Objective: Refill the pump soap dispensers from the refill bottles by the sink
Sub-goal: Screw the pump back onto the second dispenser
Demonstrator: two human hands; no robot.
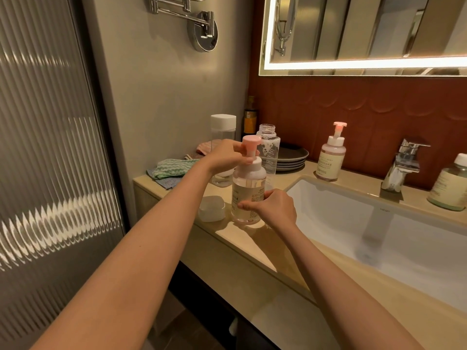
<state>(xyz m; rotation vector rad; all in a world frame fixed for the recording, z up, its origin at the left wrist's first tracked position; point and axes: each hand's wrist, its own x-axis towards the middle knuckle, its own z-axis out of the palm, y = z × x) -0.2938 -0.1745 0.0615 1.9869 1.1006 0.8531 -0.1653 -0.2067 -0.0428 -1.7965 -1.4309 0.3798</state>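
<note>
Fingers [238,147] of the left hand [225,157] curl round the top of the pump soap dispenser [249,188], right at the white collar [256,165] under the pink pump head [251,141]. The right hand [274,207] grips the clear bottle low down, on its right side, with the fingertips wrapped across the front. So both hands hold the same dispenser, one high and one low.

It stands straight up on the counter [252,245], just left of the sink [379,223], and its long way runs up and down. That matters most: the top turns round that up-and-down line. I think the left hand will do the twisting while the right hand stops the bottle from spinning. I cannot tell if the top is going on or coming off.

Both arms reach far forward. The left arm comes in from the lower left and sits higher. The right arm comes from the lower right, with the wrist bent.

Just behind the dispenser stands an open refill bottle [270,145] with no cap. A white cap [211,207] lies on the counter at the dispenser's left. A second pump dispenser [331,157] stands past the sink's back corner.
</note>
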